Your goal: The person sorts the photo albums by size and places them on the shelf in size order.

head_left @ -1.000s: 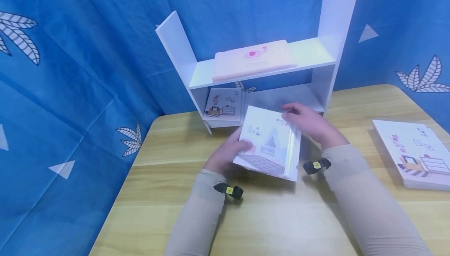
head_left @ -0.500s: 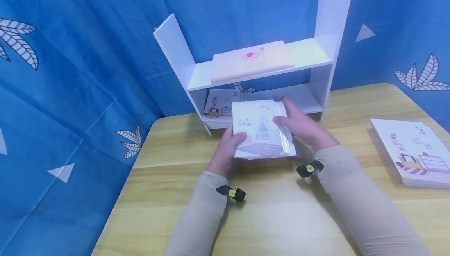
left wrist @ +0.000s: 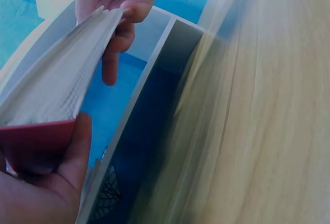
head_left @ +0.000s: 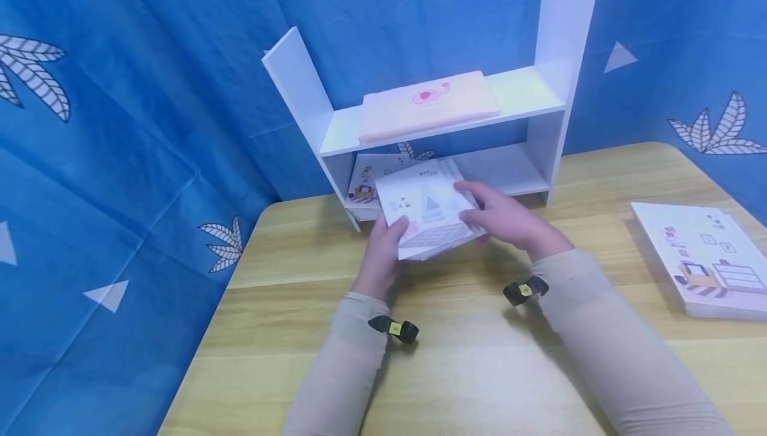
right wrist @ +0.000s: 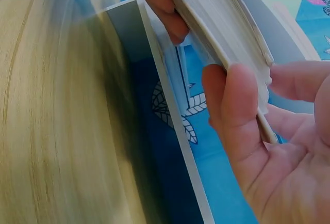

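A thick book (head_left: 419, 206) with a pale printed cover is held tilted above the table, in front of the shelf. My left hand (head_left: 383, 249) grips its left side, the thumb over the cover. At the opposite side, my right hand (head_left: 509, 219) pinches the book near its edge. The left wrist view shows page edges (left wrist: 62, 74) slightly fanned and a red band (left wrist: 41, 136) along the edge by the left palm. From the right wrist, my right hand (right wrist: 268, 152) has its fingers and thumb on both sides of the pages (right wrist: 221, 22).
A white two-tier shelf (head_left: 566, 56) stands behind the hands. Its upper board carries a pink item with an elephant picture (head_left: 428, 106); a similar book (head_left: 365, 180) lies on its lower board at left. Another book stack (head_left: 707, 256) lies on the wooden table (head_left: 287, 329) at right.
The book has moved left and turned between both hands, its cover tilting. Both hands have kept hold while the right one shifted its grip along the edge and moved left.
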